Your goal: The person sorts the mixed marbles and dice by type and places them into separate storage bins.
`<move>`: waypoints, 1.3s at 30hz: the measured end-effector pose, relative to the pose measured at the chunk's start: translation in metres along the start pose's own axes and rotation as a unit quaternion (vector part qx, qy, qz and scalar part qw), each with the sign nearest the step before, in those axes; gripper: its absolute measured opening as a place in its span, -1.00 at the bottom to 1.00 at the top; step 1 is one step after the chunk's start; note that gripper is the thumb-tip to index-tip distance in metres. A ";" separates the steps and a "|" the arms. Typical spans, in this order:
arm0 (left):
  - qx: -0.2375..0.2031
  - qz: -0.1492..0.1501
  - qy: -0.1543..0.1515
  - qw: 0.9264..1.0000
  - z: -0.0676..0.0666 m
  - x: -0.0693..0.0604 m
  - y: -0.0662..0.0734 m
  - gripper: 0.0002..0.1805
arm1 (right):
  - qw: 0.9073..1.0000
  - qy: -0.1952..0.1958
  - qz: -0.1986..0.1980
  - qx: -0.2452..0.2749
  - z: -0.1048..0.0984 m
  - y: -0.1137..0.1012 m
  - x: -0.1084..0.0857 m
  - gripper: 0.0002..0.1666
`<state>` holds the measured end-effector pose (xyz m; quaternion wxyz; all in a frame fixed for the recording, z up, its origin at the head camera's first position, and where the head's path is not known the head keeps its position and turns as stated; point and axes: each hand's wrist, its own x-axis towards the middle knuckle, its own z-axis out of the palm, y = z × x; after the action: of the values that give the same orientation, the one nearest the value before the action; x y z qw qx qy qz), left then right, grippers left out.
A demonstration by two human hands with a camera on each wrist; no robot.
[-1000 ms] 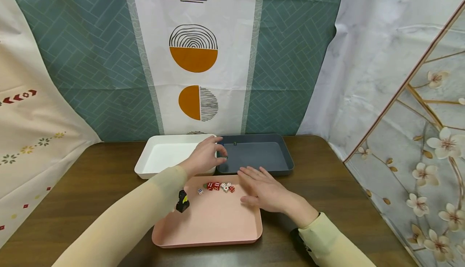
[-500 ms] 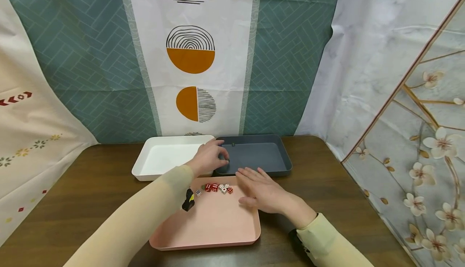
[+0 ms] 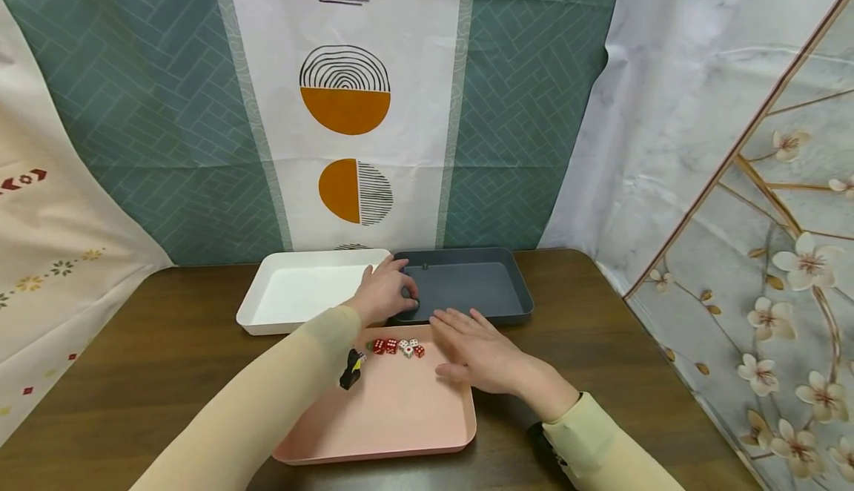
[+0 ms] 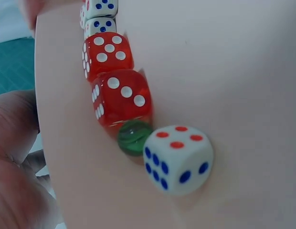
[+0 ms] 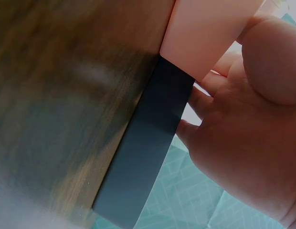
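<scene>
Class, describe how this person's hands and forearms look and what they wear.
The left hand and right hand are ungloved. The left sleeve and right sleeve are long, pale yellow, with greenish cuffs. A black device with a yellow patch shows at the left wrist; something dark by the right cuff.

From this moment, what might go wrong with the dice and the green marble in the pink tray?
1. The green marble is round and sits right by a red die and a white die; a bump might set it rolling.
2. In the head view, the black wrist device overlaps the white die; if the left hand moves low, it may knock dice.
3. The right hand, near the pink tray, might jolt it.
</scene>
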<state>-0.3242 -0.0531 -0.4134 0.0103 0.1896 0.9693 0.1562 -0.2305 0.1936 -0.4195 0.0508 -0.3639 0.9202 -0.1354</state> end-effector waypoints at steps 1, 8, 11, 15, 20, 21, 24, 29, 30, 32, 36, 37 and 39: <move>0.002 -0.002 0.000 1.000 0.001 0.000 0.000 -0.92 | 1.000 0.000 0.000 0.001 0.000 0.000 0.000 -0.03; 0.013 -0.009 -0.003 1.000 0.003 0.002 0.002 -0.96 | 1.000 -0.001 0.001 0.001 0.000 0.000 0.000 -0.03; 0.016 -0.008 -0.002 1.000 0.003 0.002 0.004 -0.95 | 1.000 -0.001 0.001 0.001 0.001 0.000 0.000 -0.03; 0.018 -0.008 -0.001 1.000 0.002 0.000 0.005 -0.96 | 1.000 -0.001 0.001 0.003 0.001 0.000 0.001 -0.03; 0.015 -0.007 -0.004 1.000 0.001 0.000 0.005 -0.95 | 1.000 -0.003 0.000 0.006 0.001 -0.001 0.001 -0.03; 0.014 -0.005 -0.004 1.000 0.000 -0.001 0.004 -0.94 | 1.000 -0.004 0.000 0.007 0.000 -0.001 0.001 -0.03; 0.013 0.002 -0.003 1.000 -0.005 -0.003 0.003 -0.92 | 1.000 -0.001 -0.003 0.011 -0.001 0.000 0.000 -0.02; 0.016 0.007 0.003 1.000 -0.015 -0.012 0.001 -0.82 | 1.000 0.012 -0.014 0.017 -0.002 0.001 -0.002 -0.02; 0.015 0.007 0.004 1.000 -0.016 -0.014 0.000 -0.80 | 1.000 0.012 -0.014 0.017 -0.002 0.000 -0.002 -0.02; 0.013 0.009 0.006 1.000 -0.019 -0.018 -0.001 -0.76 | 1.000 0.009 -0.012 0.019 -0.003 -0.001 -0.002 -0.03; 0.002 0.012 0.011 1.000 -0.023 -0.025 -0.004 -0.71 | 1.000 0.002 -0.004 0.020 -0.003 -0.001 -0.002 -0.04; 0.000 0.015 0.014 1.000 -0.024 -0.028 -0.005 -0.71 | 1.000 0.003 -0.004 0.021 -0.002 -0.001 -0.002 -0.04; -0.008 0.019 0.019 1.000 -0.026 -0.032 -0.006 -0.70 | 1.000 0.004 -0.004 0.021 -0.001 -0.001 -0.001 -0.03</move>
<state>-0.2984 -0.0784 -0.3919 -0.0100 0.2049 0.9643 0.1674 -0.2293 0.1937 -0.4183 0.0547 -0.3660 0.9157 -0.1566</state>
